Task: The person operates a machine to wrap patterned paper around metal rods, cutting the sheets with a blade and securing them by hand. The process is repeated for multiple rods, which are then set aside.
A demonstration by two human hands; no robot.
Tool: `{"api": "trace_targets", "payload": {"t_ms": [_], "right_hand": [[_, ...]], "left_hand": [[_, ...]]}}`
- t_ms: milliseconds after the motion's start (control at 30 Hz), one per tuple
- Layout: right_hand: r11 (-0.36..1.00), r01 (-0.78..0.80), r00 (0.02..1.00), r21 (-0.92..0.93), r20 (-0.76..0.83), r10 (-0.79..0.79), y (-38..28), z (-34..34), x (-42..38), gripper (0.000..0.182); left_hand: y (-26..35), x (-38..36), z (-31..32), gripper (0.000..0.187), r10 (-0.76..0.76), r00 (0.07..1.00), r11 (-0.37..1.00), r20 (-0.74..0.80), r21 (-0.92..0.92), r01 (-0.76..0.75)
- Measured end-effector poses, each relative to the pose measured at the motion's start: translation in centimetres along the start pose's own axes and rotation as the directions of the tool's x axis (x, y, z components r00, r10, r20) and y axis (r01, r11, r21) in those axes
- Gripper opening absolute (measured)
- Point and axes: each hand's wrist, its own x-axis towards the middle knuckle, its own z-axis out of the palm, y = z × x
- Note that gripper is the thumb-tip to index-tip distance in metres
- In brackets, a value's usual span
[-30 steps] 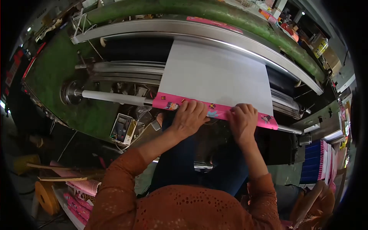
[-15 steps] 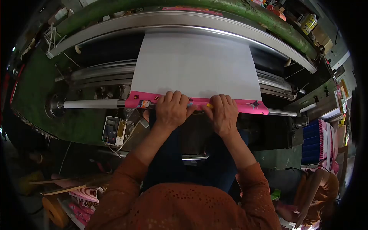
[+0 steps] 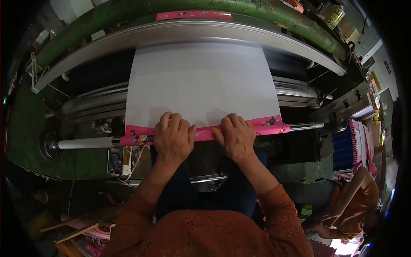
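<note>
A wide white sheet (image 3: 201, 81) of paper or film comes down from under a metal bar. Its lower edge, folded over to a pink printed side (image 3: 203, 135) with small cartoon figures, lies along a metal shaft (image 3: 306, 126). My left hand (image 3: 173, 138) curls its fingers over this pink edge, left of the middle. Right of the middle, my right hand (image 3: 235, 137) grips the same edge, thumb turned inward. Both palms hide part of the pink strip, and what the fingertips press underneath is hidden.
Beyond the metal bar (image 3: 188, 29) runs a long green roller (image 3: 141, 10). A white box (image 3: 127, 158) with cables hangs below the shaft's left end. At right, another person in a brown top (image 3: 359, 210) bends beside pink and blue stacked material (image 3: 344, 147).
The view has tilted, so shaft and sheet sit lower on the left. Both hands stay on the pink edge, which now shows a slanting fold at the right.
</note>
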Motion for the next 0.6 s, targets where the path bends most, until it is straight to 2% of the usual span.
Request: {"api": "trace_targets", "payload": {"t_ms": [67, 133, 167, 233, 267, 300, 333, 367, 400, 433, 467, 533, 600], "right_hand": [[0.999, -0.032, 0.999, 0.016, 0.033, 0.032, 0.0, -0.3, 0.3, 0.028], [0.991, -0.036, 0.995, 0.128, 0.093, 0.024, 0.1, -0.5, 0.7, 0.022], [0.991, -0.042, 0.995, 0.125, 0.095, 0.030, 0.2, -0.7, 1.1, 0.022], [0.988, 0.000, 0.997, 0.154, 0.081, -0.013, 0.5, -0.9, 2.3, 0.025], [0.988, -0.005, 0.997, 0.153, 0.081, -0.008, 0.4, -0.9, 2.6, 0.025], [0.987, -0.019, 0.998, 0.162, 0.069, 0.008, 0.4, -0.9, 3.2, 0.028], [0.985, -0.031, 0.999, 0.168, 0.049, 0.023, 0.6, -0.9, 4.1, 0.032], [0.986, -0.034, 0.999, 0.161, 0.033, 0.030, 1.0, -0.2, 5.4, 0.032], [0.991, -0.030, 0.999, 0.134, 0.037, 0.025, 1.5, 0.9, 6.3, 0.032], [0.994, -0.025, 0.999, 0.107, 0.046, 0.020, 1.8, 1.2, 6.6, 0.033], [0.994, -0.030, 0.999, 0.101, 0.046, 0.025, 2.0, 0.9, 6.5, 0.033], [0.992, 0.066, 0.982, 0.111, -0.183, -0.045, 2.3, -0.5, 7.5, 0.030], [0.995, 0.039, 0.977, 0.095, -0.211, -0.018, 2.2, -2.8, 3.0, 0.034]], "left_hand": [[0.2, 0.3, -0.2, 0.020, -0.008, 0.999, 1.000, 0.031, -0.001, 0.008], [0.3, 0.7, -0.4, 0.018, -0.143, 0.967, 0.979, 0.212, -0.113, 0.170], [0.1, 1.2, -0.6, 0.018, -0.139, 0.966, 0.979, 0.216, -0.118, 0.167], [-0.7, 2.4, -0.8, 0.021, -0.398, 0.884, 0.801, 0.243, -0.379, 0.464], [-0.8, 2.2, -1.3, 0.021, -0.394, 0.885, 0.801, 0.246, -0.380, 0.462], [-0.9, 2.1, -1.6, 0.026, -0.350, 0.936, 0.858, -0.030, -0.412, 0.308], [-0.8, 2.2, -1.8, 0.033, -0.279, 0.909, 0.906, -0.310, -0.399, 0.142], [0.6, 1.8, -2.0, 0.033, -0.267, 0.909, 0.906, -0.320, -0.404, 0.124], [2.9, 0.4, -2.5, 0.037, -0.113, 0.991, 0.965, -0.070, -0.246, 0.092], [4.4, -0.6, -2.7, 0.042, 0.008, 0.978, 0.995, 0.209, -0.097, 0.012], [3.4, -1.1, -0.4, 0.043, -0.039, 0.937, 0.999, 0.348, 0.000, 0.042], [3.0, 1.4, 0.0, 0.045, -0.034, 0.956, 0.999, 0.291, -0.021, 0.042], [2.2, 3.0, 0.5, 0.047, -0.031, 0.966, 0.998, 0.258, -0.042, 0.043]]}}
